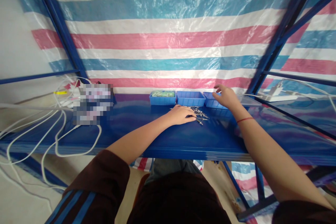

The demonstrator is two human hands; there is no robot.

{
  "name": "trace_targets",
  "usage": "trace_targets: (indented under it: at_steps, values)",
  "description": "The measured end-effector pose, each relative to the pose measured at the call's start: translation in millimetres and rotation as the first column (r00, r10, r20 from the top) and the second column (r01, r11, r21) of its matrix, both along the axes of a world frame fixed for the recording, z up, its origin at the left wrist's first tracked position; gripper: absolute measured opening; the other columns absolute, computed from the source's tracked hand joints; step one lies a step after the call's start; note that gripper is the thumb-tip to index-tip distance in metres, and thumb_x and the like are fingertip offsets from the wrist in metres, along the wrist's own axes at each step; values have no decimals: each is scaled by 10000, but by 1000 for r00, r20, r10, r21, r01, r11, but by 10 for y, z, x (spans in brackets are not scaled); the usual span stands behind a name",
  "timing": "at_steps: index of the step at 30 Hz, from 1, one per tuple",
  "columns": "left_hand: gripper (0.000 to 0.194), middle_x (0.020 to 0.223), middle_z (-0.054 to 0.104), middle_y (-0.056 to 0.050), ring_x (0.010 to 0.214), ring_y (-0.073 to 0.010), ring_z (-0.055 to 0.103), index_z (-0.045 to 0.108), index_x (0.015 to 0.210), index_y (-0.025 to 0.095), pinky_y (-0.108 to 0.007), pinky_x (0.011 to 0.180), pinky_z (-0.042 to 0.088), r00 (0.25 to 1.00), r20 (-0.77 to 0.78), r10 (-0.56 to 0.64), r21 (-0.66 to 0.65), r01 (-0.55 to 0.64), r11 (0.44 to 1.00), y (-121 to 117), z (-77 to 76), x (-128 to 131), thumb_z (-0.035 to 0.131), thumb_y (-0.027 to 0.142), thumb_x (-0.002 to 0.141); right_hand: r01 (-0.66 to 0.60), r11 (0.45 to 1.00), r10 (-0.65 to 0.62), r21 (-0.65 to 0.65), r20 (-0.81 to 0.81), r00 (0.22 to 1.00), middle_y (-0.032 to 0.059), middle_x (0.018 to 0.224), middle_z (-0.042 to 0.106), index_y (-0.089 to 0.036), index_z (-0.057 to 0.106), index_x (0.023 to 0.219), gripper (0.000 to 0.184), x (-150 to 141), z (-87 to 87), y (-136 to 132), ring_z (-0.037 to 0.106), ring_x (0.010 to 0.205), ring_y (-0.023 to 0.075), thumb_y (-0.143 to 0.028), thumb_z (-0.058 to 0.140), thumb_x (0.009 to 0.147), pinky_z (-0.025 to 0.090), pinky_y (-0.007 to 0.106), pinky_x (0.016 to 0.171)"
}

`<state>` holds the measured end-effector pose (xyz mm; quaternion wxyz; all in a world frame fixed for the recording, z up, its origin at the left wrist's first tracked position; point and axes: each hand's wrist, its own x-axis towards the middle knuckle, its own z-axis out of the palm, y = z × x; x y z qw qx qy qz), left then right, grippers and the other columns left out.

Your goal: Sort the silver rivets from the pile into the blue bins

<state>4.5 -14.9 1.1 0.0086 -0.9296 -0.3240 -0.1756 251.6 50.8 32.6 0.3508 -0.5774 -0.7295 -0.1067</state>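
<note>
Reaching low over the blue surface [170, 143], in front of the middle bin [190, 101], the left hand [181, 114] lies against the pile of thin metal pins [201, 114]; its thumb stands apart, but I cannot tell whether the other fingers pinch anything. The pins lie crossed in front of the middle bin, so lightly spreading them before gripping one shaft would likely work best. Farther off, the right hand [224, 94] hangs above the right bin [211, 103], just right of the middle bin, fingers apart and visibly holding nothing. Left of the middle bin, the left bin [162, 101] holds pale green pieces [162, 93].
</note>
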Motion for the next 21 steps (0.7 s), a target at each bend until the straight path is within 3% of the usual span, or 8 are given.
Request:
trace_targets:
  at_steps: [4,9,14,21]
  values:
    - [228,1059,664,-13,1013,-171,585,684,907,240,-286,892,370,997,24,69,32,-70,997,-1,45,-17,479,336,881,-199,977,197,-73,-30,980,110,905,677,-147,607,1025,327,-193,69,-103,612,818,244,-319,515,763,458,361,752]
    - [245,1052,651,-16,1015,-190,566,659,993,259,-299,845,373,989,22,144,17,-145,989,34,33,-65,466,363,884,-432,875,432,-219,-50,901,66,854,690,-170,652,832,197,-376,106,-230,617,774,194,-245,500,731,467,311,731]
    - [224,1065,644,4,1019,-200,548,665,986,300,-317,824,339,991,-19,129,15,-129,992,28,34,-58,490,383,873,-463,841,476,-280,-23,879,53,818,692,-168,665,806,201,-441,98,-262,615,729,180,-243,499,722,463,298,711]
    - [270,976,655,-8,954,-189,550,657,919,247,-319,784,296,985,-55,166,94,-161,983,-1,44,-38,408,353,921,-489,810,522,-325,17,853,46,806,689,-164,673,798,201,-477,65,-268,609,728,174,-231,493,739,447,279,697]
